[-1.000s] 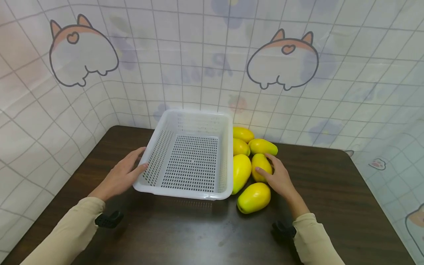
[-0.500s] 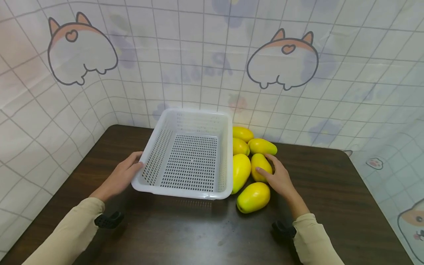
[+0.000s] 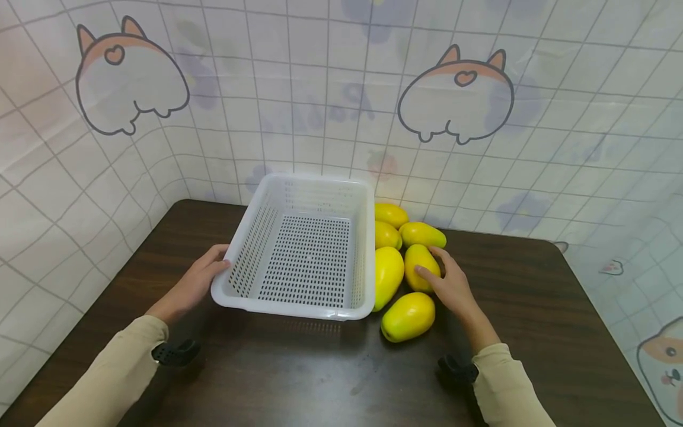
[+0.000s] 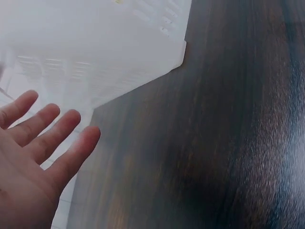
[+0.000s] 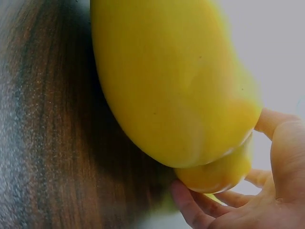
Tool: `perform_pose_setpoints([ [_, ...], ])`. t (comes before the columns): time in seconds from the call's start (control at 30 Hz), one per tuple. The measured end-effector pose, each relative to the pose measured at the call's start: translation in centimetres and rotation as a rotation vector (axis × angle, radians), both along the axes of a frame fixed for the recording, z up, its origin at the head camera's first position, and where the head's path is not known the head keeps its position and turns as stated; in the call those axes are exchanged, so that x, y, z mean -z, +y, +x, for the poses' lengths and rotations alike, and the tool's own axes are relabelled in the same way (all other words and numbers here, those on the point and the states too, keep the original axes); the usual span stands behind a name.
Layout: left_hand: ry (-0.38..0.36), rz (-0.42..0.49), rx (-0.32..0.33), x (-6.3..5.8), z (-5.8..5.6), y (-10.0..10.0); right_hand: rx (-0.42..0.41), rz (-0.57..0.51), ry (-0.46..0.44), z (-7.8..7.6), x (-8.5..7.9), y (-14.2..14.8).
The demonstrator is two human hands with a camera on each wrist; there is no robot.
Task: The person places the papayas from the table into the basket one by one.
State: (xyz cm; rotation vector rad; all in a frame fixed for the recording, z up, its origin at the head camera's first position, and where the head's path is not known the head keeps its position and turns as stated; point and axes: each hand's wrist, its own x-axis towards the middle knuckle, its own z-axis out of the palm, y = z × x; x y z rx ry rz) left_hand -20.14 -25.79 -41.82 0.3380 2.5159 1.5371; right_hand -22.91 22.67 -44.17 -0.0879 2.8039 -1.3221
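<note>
A white perforated plastic basket (image 3: 363, 299) stands tilted in the head view, its inside bare. My left hand (image 3: 192, 283) is at its left rim, thumb against the edge; in the left wrist view the fingers (image 4: 62, 133) are straight and spread beside the basket wall. To the right of the basket, my right hand (image 3: 453, 287) grips a yellow mango (image 3: 418, 267) between thumb and fingers. In the right wrist view a nearer mango (image 5: 167, 81) covers most of the held one (image 5: 214, 174).
Several other yellow mangoes lie close around: one in front (image 3: 408, 317), one against the basket's side (image 3: 388, 279), and more behind (image 3: 423, 235). They rest on a dark wooden table (image 3: 299, 379). A gridded cloth (image 3: 320, 89) with cartoon prints hangs along the back and sides.
My left hand has drawn back slightly from over the rim to its outer side. My right hand and its mango have shifted very slightly, the mango a little up in the head view.
</note>
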Motion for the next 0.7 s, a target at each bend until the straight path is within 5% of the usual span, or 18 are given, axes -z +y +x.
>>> perform_pose_setpoints([
  [0.7,-0.160,0.307,0.064,0.8,-1.0,-0.9,0.002,-0.102,0.004,0.6,-2.1,0.4],
])
